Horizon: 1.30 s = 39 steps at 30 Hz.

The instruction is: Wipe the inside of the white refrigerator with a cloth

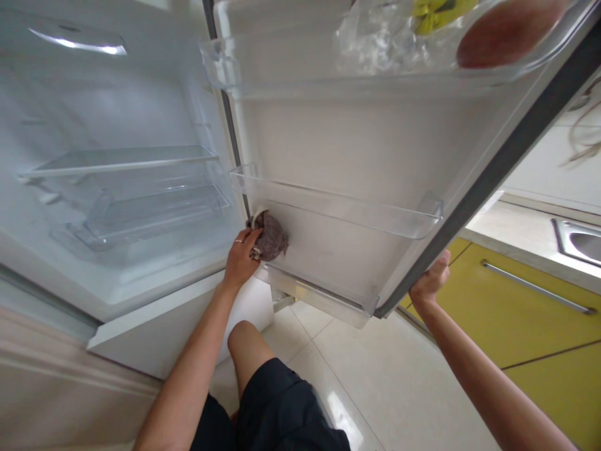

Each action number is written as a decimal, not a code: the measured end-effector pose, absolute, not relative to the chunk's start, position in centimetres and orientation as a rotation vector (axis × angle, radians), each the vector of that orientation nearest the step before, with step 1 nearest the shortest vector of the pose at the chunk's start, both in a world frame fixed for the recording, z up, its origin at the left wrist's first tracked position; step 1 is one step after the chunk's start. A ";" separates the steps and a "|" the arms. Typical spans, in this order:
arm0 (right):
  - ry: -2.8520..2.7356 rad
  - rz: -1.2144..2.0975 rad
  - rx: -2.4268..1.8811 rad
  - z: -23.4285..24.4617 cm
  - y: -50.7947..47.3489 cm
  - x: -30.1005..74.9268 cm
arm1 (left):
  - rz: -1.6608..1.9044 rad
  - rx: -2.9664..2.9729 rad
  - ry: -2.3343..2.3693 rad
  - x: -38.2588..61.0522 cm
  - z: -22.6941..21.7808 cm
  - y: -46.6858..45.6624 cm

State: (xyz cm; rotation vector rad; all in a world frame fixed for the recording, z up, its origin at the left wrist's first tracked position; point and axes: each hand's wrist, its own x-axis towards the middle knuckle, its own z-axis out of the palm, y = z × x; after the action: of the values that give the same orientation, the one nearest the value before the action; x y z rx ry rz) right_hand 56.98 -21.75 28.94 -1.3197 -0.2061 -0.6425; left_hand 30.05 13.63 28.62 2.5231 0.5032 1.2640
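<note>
My left hand is closed on a bunched grey-brown cloth, which lies against the inner face of the fridge door near its hinge side. The cloth sits between the middle door shelf and the bottom door shelf. At the door's outer edge, my right hand grips the lower corner from the far side, so part of its fingers is hidden behind the door. The door stands wide open.
On the left is the lit fridge interior with a glass shelf and a clear drawer. The top door shelf holds a plastic bag and a reddish oval item. Yellow cabinets and a sink stand at right.
</note>
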 end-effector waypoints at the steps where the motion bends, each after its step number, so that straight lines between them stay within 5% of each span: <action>1: -0.212 -0.642 -1.315 29.0 -21.7 56.9 | 1.002 2.692 0.494 30.4 28.9 13.5; 5: -0.218 -0.624 -1.307 29.2 -21.7 56.8 | 0.190 3.005 0.444 32.2 30.3 12.7; 13: -0.216 -0.627 -1.308 29.4 -21.6 56.6 | -0.286 2.884 0.379 35.5 31.9 13.4; 29: -0.223 -0.639 -1.305 29.5 -21.4 56.2 | -0.336 2.320 -0.054 40.9 29.1 2.8; 39: -0.266 -0.654 -1.329 29.4 -21.7 56.1 | -0.145 2.549 0.114 42.0 30.3 -4.2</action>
State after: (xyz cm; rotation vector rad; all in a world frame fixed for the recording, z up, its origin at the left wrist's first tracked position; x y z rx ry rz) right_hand 56.13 -21.68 29.41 -1.3290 -0.2665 -0.6537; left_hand 41.96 -4.16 30.28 2.5492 0.1143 -0.1450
